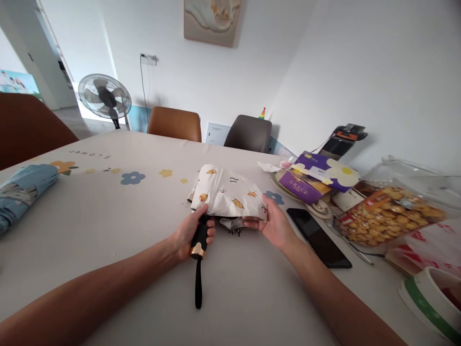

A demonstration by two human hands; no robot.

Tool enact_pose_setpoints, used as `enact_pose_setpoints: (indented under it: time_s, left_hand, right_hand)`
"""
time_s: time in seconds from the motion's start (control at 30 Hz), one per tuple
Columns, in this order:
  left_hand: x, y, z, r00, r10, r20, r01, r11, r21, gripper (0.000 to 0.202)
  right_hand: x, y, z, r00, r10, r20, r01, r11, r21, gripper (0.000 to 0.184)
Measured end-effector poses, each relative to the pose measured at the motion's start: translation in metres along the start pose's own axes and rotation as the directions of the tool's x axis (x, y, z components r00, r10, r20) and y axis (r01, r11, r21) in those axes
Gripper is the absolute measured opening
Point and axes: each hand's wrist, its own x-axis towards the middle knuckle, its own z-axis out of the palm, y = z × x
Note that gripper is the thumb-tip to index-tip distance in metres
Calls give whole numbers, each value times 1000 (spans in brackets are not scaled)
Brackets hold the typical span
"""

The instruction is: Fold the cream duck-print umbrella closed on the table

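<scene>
A folding umbrella (230,194) with white canopy cloth and small yellow duck prints is held just over the table (162,288). My left hand (192,233) is closed around its black and gold handle, and a black wrist strap hangs down from the handle's end. At the canopy's right edge, my right hand (275,223) pinches the cloth, thumb on top and fingers beneath. The cloth lies in flat, loose folds, with dark rib tips showing below its near edge. Over on the far left rests a light blue folded umbrella (27,192), touched by neither hand.
Right of my right hand lies a black phone (319,238). Beyond it are purple boxes (324,173), a clear container of snacks (392,211) and a white and green cup (432,302). Chairs (175,123) and a fan (105,96) stand past the table's far edge.
</scene>
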Motion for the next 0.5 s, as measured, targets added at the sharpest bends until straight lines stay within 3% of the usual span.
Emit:
enact_pose_setpoints:
  time_s: [0.1, 0.27, 0.4, 0.5]
  left_hand:
    - [0, 1, 1, 1000, -16, 0, 16, 1000, 1, 27]
    - [-1, 2, 1, 999, -51, -16, 50, 999, -13, 29]
    - [-2, 1, 0, 998, -55, 6, 55, 998, -12, 30]
    - [-1, 0, 0, 997, -67, 29, 68, 998, -13, 31]
  right_hand:
    - [-3, 4, 5, 998, 54, 44, -51, 997, -54, 20]
    - [0, -23, 21, 991, -132, 20, 133, 991, -15, 17]
    - [4, -50, 59, 934, -344, 98, 349, 937, -32, 16]
    - [13, -50, 94, 879, -471, 75, 476, 875, -88, 15]
